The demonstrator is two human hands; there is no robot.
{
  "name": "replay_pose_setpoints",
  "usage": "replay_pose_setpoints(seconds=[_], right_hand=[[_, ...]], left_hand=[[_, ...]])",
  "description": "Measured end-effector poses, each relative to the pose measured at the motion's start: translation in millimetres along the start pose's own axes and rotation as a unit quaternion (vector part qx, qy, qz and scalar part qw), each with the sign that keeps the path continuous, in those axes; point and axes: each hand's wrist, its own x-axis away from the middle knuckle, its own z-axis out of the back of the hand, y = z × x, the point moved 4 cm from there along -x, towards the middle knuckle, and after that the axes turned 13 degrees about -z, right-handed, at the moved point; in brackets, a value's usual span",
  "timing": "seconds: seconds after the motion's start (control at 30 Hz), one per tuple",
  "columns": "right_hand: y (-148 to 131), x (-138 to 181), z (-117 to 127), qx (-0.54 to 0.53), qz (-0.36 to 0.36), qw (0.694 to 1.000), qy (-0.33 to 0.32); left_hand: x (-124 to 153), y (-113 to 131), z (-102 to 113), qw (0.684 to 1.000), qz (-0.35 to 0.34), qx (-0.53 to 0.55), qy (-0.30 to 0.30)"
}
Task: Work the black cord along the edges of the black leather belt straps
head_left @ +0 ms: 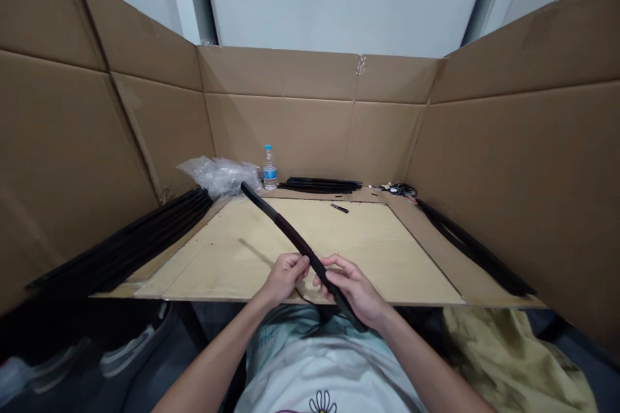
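Note:
A long, slightly curved black tube (pixel 290 232) slants across the front of the table, its far end raised toward the back left. My right hand (pixel 356 287) is closed around its lower part, thumb on top. Just left of there, my left hand (pixel 288 276) pinches the tube's side, thumb and fingers pressed together. Below the left fingers hangs a thin dark cord (pixel 304 299); where it starts is hidden. The tube's lower end comes down over my lap, beyond the table's front edge.
Cardboard walls (pixel 281 122) enclose the table (pixel 217 251). A small cutter (pixel 339 208) lies toward the back. Behind it are black tubes (pixel 322 185), a water bottle (pixel 270 171) and clear plastic (pixel 225 175). More black strips lie left (pixel 145 239) and right (pixel 469 245), near tangled cables (pixel 400 189).

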Motion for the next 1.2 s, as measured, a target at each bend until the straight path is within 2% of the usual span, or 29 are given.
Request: replay_pose_setpoints(seconds=[0.1, 0.3, 0.47, 0.67, 0.87, 1.1, 1.2], right_hand=[[2.5, -3.0, 4.3, 0.029, 0.013, 0.999, 0.011], [17.2, -10.0, 11.1, 0.100, -0.083, 0.990, -0.051], [13.9, -16.9, 23.9, 0.113, -0.072, 0.990, -0.047], [-1.5, -18.4, 43.6, 0.066, -0.095, 0.993, -0.027], [2.4, -22.5, 49.8, 0.044, -0.093, 0.995, 0.012], [6.0, -23.3, 43.3, 0.079, -0.042, 0.996, 0.001], [8.1, -23.9, 41.2, 0.100, -0.053, 0.993, -0.019]], left_hand=[[0.7, 2.6, -1.8, 1.000, 0.001, 0.004, -0.018], [3.1, 4.6, -4.9, 0.999, 0.017, -0.001, -0.052], [-1.2, -0.2, -3.8, 0.999, 0.032, -0.026, -0.012], [-4.6, -2.4, -1.8, 0.997, 0.036, -0.060, 0.039], [-7.2, -1.8, 0.2, 0.993, 0.019, -0.083, 0.082], [-8.1, 0.8, -2.3, 0.996, 0.019, -0.064, 0.062], [-7.3, 0.1, -3.0, 0.996, 0.024, -0.058, 0.061]])
